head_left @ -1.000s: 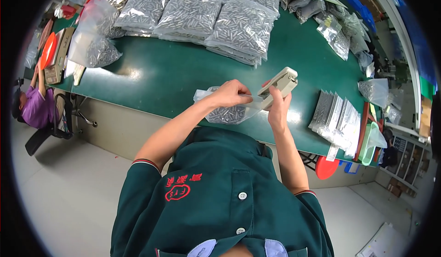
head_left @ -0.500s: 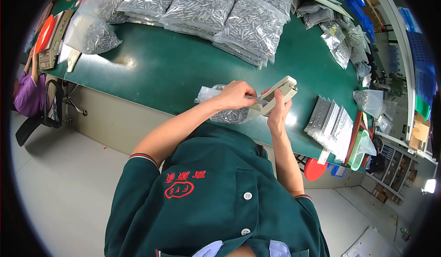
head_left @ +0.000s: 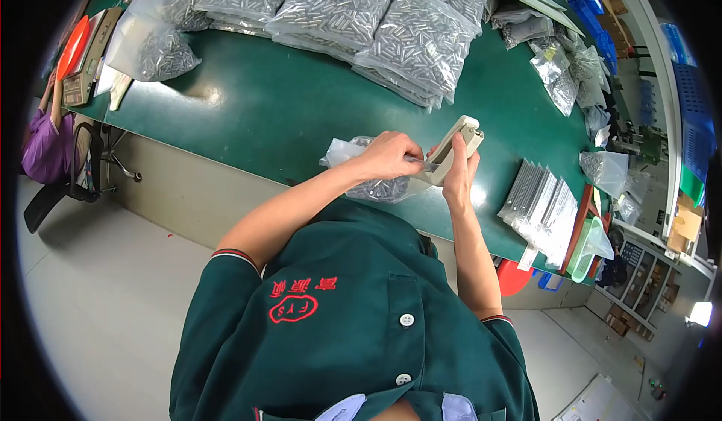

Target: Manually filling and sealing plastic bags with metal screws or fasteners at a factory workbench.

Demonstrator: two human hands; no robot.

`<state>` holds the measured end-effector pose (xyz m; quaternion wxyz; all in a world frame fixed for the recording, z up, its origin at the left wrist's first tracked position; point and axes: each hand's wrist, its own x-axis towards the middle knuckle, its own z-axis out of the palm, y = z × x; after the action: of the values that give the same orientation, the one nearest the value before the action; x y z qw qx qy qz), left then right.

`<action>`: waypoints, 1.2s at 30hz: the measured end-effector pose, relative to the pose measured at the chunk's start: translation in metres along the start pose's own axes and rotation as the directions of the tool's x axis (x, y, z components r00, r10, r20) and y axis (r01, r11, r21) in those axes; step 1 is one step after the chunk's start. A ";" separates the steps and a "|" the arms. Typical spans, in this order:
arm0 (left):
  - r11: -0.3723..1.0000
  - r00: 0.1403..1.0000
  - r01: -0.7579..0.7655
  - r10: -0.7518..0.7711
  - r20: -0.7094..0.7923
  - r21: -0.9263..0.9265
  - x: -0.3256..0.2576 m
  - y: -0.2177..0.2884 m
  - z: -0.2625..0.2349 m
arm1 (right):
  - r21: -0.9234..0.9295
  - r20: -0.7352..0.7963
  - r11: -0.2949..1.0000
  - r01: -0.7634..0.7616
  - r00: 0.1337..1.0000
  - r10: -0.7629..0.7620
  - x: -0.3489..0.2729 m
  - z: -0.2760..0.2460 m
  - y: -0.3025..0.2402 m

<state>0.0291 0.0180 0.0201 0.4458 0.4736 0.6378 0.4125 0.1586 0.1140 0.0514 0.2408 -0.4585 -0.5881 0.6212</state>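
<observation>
Near the middle of the frame, slightly right, the left hand [head_left: 387, 158] pinches the edge of a clear plastic bag [head_left: 368, 173] of small metal pins, fingers closed on the film where it meets the tool. The bag lies on the green table [head_left: 256, 112] at its near edge, partly hidden under that hand. The right hand [head_left: 459, 176] is wrapped around one beige handheld sealer [head_left: 455, 150], thumb up along its body, grip closed; the tool tilts upward to the right, its lower end touching the bag's edge.

Along the top of the frame, at least four large clear bags of metal pins [head_left: 361, 15] lie overlapping in a heap; an exact count is hard where they overlap. At upper left one more loosely filled bag [head_left: 154, 41] sits apart from the heap. At upper right several smaller bags [head_left: 560, 67] are scattered along the far table edge, too crumpled to count.

At right centre one row of flat packed bags [head_left: 541, 203] stands fanned on edge, just beside a green tray [head_left: 590, 248]. One red round object [head_left: 513, 276] shows below the table edge there.

At the far left edge one other person in a purple top [head_left: 45, 154] sits by the table.
</observation>
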 end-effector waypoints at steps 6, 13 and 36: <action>1.000 1.000 -0.018 0.019 -0.011 0.010 0.000 -0.001 0.000 | -0.043 0.005 0.999 -0.006 1.000 0.006 0.001 0.000 -0.003; 0.999 0.999 -0.036 0.036 -0.035 0.006 -0.002 -0.004 0.003 | -0.034 -0.019 0.999 0.003 1.000 -0.004 0.005 0.001 0.004; 0.954 0.982 0.091 -0.134 0.136 0.285 0.010 0.024 0.000 | 0.033 -0.133 0.995 -0.091 0.987 0.095 0.013 0.010 0.007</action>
<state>0.0336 0.0325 0.0411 0.4458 0.5246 0.6789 0.2552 0.1460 0.1186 0.0398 0.2565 -0.5229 -0.5403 0.6073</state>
